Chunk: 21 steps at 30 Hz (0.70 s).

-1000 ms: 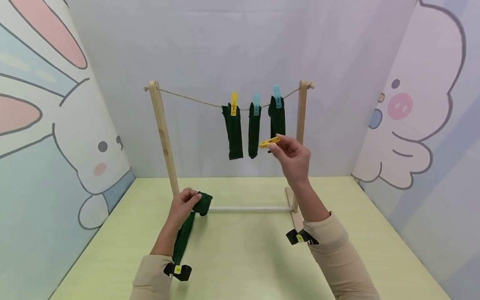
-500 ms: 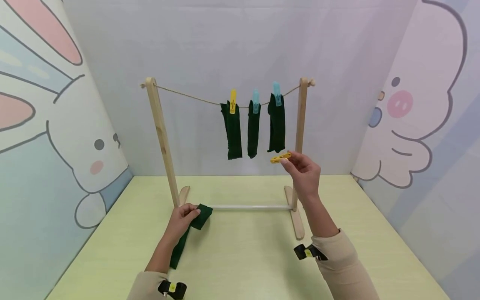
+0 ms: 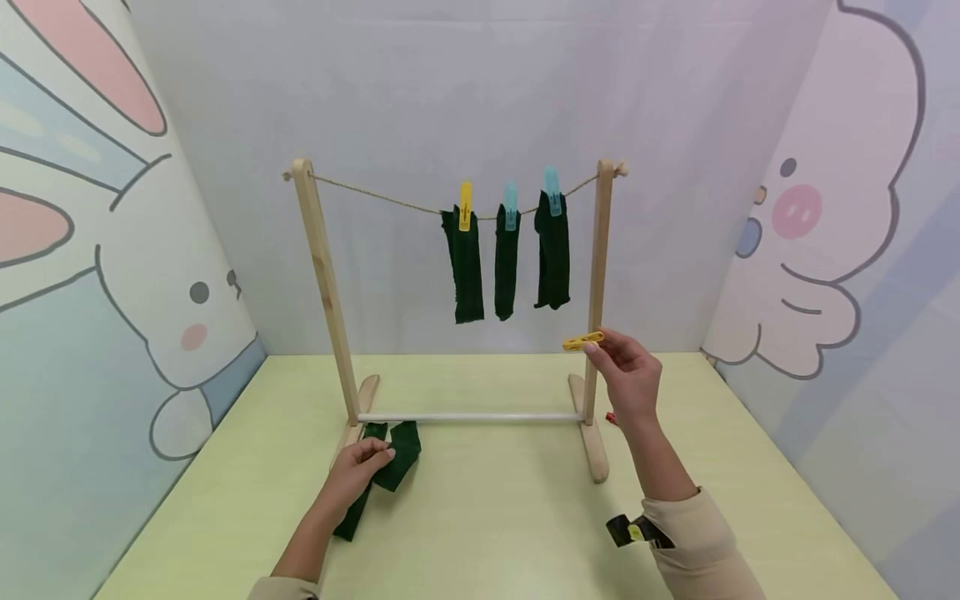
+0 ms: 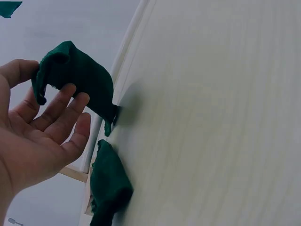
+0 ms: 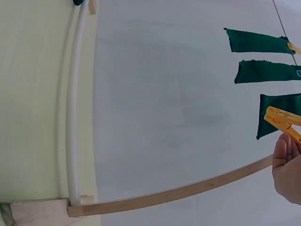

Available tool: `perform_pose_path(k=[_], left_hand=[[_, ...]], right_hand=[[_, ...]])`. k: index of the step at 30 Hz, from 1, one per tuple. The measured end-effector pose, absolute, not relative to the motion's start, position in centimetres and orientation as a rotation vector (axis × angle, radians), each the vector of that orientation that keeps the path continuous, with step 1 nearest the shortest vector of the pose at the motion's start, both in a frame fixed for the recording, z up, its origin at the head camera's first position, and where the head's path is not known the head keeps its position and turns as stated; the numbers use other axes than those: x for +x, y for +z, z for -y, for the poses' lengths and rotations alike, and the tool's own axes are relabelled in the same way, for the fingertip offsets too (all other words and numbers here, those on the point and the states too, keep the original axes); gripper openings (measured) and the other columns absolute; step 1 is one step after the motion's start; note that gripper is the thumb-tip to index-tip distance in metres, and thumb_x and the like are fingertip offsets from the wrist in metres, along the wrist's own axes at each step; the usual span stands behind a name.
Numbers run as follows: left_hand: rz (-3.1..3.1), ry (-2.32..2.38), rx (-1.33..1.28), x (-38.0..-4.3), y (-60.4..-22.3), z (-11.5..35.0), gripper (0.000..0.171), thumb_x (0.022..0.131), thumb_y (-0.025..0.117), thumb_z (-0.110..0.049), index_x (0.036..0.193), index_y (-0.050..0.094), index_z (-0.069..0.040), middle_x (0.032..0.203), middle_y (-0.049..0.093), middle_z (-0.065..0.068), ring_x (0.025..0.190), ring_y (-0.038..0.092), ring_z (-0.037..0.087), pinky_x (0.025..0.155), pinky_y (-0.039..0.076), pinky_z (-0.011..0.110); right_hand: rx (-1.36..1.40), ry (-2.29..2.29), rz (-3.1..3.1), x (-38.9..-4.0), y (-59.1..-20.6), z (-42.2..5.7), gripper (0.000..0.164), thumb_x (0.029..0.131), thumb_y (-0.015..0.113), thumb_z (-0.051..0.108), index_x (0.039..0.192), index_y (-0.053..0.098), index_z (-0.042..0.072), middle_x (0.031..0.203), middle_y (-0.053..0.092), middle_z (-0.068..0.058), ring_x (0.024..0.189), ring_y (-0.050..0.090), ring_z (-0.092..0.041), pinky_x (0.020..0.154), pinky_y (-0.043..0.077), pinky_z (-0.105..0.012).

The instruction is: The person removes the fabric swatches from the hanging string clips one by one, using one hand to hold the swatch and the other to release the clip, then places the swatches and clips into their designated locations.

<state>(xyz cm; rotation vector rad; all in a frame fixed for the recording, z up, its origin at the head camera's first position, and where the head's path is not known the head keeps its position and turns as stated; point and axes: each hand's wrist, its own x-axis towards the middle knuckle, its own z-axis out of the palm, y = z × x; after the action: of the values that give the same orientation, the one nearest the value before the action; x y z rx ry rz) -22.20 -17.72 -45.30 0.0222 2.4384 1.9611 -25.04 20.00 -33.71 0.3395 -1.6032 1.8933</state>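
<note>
My left hand (image 3: 351, 479) pinches a dark green cloth strip (image 3: 405, 454) between thumb and index finger, low over the table; in the left wrist view the strip (image 4: 84, 77) droops and its other fingers hang loose. Below it lies a second green cloth (image 4: 110, 183), partly behind the left hand in the head view. A yellow clothespin (image 3: 576, 343) is pinched in my right hand (image 3: 633, 379), in front of the rack's right post. Three green strips hang from the rope (image 3: 378, 197): the left under a yellow clothespin (image 3: 466, 207), the others under blue clothespins (image 3: 511, 208).
A wooden rack with a left post (image 3: 324, 283), a right post (image 3: 602, 250) and a white bottom bar (image 3: 472, 417) stands on the pale green table (image 3: 495, 525). A small red object (image 3: 611, 418) shows behind the right forearm. Cartoon-printed panels flank both sides.
My left hand has moved down and slightly left with the cloth strip. The right hand, still pinching the yellow clothespin, has moved down and right, away from the hanging strips.
</note>
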Motion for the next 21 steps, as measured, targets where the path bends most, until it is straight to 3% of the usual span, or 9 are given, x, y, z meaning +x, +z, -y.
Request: perform_pose_path(k=[10,21], left_hand=[[-2.46,1.869,0.073,-21.5,-46.5,18.2,0.015,0.09,0.062,-0.013,0.09,0.061,0.002,0.08,0.056,0.005,0.075,0.048,0.017,0.065,0.042,0.028],[-2.529,1.763,-0.137,-20.0,-47.1,18.7,0.015,0.086,0.067,-0.014,0.091,0.067,-0.001,0.081,0.06,0.003,0.073,0.051,0.017,0.057,0.045,0.032]], right_hand=[[0.177,1.952,1.627,-24.9,-35.8,-21.7,0.032,0.08,0.071,-0.003,0.108,0.06,-0.015,0.083,0.065,-0.003,0.074,0.06,-0.011,0.071,0.051,-0.021],[0.036,1.964,1.617,-24.5,-37.8,-23.8,0.029,0.079,0.071,-0.002,0.106,0.063,-0.01,0.082,0.064,-0.003,0.073,0.06,-0.011,0.069,0.05,-0.019]])
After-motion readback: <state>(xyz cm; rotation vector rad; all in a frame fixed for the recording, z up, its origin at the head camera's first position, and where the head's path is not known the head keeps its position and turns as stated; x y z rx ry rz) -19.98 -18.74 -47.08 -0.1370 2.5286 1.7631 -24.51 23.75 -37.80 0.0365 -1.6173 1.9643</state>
